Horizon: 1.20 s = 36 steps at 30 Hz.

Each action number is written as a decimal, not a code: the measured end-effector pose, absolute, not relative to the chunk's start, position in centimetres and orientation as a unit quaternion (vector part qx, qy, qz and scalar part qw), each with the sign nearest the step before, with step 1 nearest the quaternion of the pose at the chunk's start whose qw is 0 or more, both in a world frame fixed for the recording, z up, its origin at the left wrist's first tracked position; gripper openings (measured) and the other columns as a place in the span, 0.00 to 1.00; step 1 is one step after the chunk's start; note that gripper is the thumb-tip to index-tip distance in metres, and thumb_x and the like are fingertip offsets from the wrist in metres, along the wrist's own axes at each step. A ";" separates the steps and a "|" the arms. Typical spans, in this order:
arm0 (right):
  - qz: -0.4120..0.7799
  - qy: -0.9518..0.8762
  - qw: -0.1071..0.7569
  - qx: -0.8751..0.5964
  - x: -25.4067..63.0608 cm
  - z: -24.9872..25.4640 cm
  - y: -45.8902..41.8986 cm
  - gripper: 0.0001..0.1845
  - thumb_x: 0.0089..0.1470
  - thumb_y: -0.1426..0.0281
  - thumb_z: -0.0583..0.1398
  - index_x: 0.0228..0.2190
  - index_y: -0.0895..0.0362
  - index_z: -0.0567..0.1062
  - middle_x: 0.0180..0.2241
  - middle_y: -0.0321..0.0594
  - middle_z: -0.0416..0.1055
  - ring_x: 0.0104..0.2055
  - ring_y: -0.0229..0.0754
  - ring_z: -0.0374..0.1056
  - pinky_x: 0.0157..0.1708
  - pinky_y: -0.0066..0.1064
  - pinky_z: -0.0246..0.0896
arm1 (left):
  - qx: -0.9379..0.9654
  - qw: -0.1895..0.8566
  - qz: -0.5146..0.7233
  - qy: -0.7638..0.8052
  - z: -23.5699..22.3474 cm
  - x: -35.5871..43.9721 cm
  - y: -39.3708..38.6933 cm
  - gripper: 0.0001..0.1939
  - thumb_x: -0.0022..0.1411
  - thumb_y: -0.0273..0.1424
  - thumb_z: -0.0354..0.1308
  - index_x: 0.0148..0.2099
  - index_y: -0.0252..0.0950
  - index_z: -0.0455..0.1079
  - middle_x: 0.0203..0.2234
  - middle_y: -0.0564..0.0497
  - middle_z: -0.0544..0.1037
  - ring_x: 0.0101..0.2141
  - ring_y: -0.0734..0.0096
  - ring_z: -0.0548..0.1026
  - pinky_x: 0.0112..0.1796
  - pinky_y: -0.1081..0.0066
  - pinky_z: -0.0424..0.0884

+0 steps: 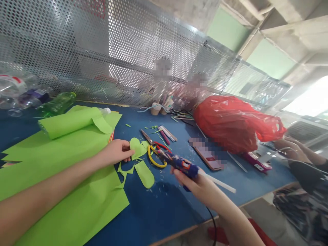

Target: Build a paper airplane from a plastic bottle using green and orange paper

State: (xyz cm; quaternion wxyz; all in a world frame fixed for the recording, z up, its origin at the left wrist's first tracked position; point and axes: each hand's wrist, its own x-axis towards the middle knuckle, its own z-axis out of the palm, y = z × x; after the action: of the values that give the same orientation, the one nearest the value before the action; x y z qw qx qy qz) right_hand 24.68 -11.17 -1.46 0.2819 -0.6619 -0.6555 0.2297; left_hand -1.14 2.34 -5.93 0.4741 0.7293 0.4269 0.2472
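My left hand (116, 151) pinches a small cut-out piece of green paper (137, 147) just above the blue table (164, 208). My right hand (197, 186) grips a blue and orange glue gun (179, 163) with a white glue stick (220, 183) poking out of its back; the nozzle points left toward the green piece. Another green cut-out (145, 173) lies on the table below it. Scissors with yellow and red handles (155, 152) lie between my two hands.
Large green paper sheets (64, 177) cover the table's left side. A red plastic bag (235, 123), a phone (207, 153), sticks and pens (166, 133) and a cup (155, 108) lie further back. Plastic bottles (55, 104) stand at the left by a perforated metal screen. Another person's arm (294, 150) rests at the right.
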 end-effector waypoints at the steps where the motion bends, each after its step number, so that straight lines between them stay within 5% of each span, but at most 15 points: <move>1: 0.252 -0.664 0.259 -0.654 23.7 -1.3 -11.0 0.17 0.54 0.56 0.57 0.33 0.55 0.76 0.24 0.37 0.71 0.31 0.45 0.68 0.32 0.33 0.64 | 0.731 0.473 0.246 0.427 -5.9 -1.2 2.4 0.11 0.50 0.39 0.57 0.22 0.38 0.64 0.18 0.52 0.77 0.21 0.67 0.74 0.27 0.70 0.70; 7: 0.327 -0.700 0.220 -0.596 20.2 -0.9 -9.2 0.19 0.60 0.58 0.52 0.28 0.57 0.73 0.22 0.32 0.65 0.26 0.37 0.61 0.31 0.29 0.60 | 0.746 0.454 0.236 0.426 -6.1 -1.3 2.5 0.13 0.52 0.41 0.56 0.24 0.37 0.69 0.18 0.52 0.77 0.22 0.68 0.75 0.28 0.71 0.69; 19: 0.316 -0.719 0.205 -0.584 19.3 -1.4 -8.0 0.19 0.61 0.59 0.51 0.24 0.57 0.71 0.23 0.33 0.64 0.26 0.37 0.58 0.31 0.29 0.58 | 0.755 0.439 0.232 0.428 -6.1 -1.2 2.5 0.13 0.53 0.40 0.55 0.25 0.36 0.69 0.18 0.52 0.76 0.22 0.68 0.74 0.27 0.72 0.67; 36: 0.294 -0.719 0.193 -0.599 19.3 -1.2 -7.7 0.19 0.60 0.60 0.52 0.22 0.56 0.69 0.25 0.35 0.70 0.28 0.39 0.64 0.32 0.30 0.58 | 0.759 0.426 0.234 0.432 -5.9 -1.3 2.3 0.13 0.53 0.40 0.55 0.23 0.37 0.68 0.17 0.52 0.76 0.22 0.68 0.74 0.26 0.71 0.66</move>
State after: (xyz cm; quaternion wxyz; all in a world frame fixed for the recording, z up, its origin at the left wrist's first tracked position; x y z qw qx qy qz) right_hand 19.25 -7.75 -1.16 0.1929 -0.5992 -0.7194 0.2938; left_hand -1.29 2.25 -5.88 0.4262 0.7594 0.4322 0.2342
